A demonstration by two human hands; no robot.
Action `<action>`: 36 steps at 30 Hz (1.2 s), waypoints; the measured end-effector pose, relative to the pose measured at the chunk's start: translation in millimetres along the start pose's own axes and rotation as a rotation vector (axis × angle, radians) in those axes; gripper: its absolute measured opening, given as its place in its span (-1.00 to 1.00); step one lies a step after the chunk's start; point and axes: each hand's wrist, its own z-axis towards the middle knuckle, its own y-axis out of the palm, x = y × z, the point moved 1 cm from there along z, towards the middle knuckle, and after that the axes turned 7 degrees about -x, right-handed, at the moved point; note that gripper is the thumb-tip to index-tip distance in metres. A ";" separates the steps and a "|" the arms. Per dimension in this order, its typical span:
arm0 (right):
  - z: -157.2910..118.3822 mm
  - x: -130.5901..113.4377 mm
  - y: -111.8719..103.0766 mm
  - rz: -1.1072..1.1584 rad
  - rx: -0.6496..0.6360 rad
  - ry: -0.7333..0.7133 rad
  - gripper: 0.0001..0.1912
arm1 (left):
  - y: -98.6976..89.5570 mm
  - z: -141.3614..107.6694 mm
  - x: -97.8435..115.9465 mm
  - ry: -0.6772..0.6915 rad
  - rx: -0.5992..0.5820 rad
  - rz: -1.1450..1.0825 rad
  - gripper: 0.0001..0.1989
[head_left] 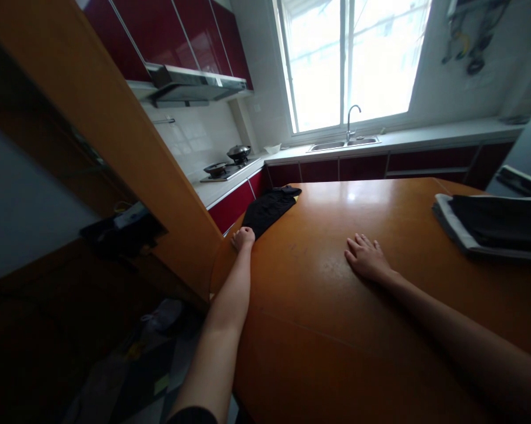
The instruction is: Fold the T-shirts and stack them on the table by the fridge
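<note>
At the table's far left edge lies a black garment [272, 207], spread in a dark strip with a small yellow patch near its far end. My left hand [244, 237] is closed at the near end of this garment, fingers curled on its dark cloth. My right hand [366, 257] lies palm down on the wooden table [318, 306], its fingers spread and nothing in it. A folded stack of dark and white cloth [499, 227] rests on the right side of the table, apart from my right hand.
An orange wooden frame [159, 165] rises just left of the table. Beyond are a gas stove [232, 171] with pans, a sink [345, 143] under the window and red cabinets [318, 172]. Shoes and other items lie on the dim floor at left.
</note>
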 end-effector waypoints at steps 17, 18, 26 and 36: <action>-0.9 -1.5 -2.0 0.005 0.005 0.006 -0.39 | -1.0 -9.7 24.3 0.311 0.047 -0.163 -0.40; -0.7 -1.3 -1.9 0.004 0.005 0.005 -0.39 | -2.0 -13.3 31.1 0.358 0.052 -0.171 -0.38; 1.9 -0.2 0.0 -0.009 0.004 0.002 -0.39 | 6.7 -74.4 89.3 1.026 -0.077 -0.152 -0.40; 0.6 0.2 -1.7 0.010 0.013 -0.001 -0.41 | 44.2 -116.5 107.5 1.164 -0.441 0.035 -0.54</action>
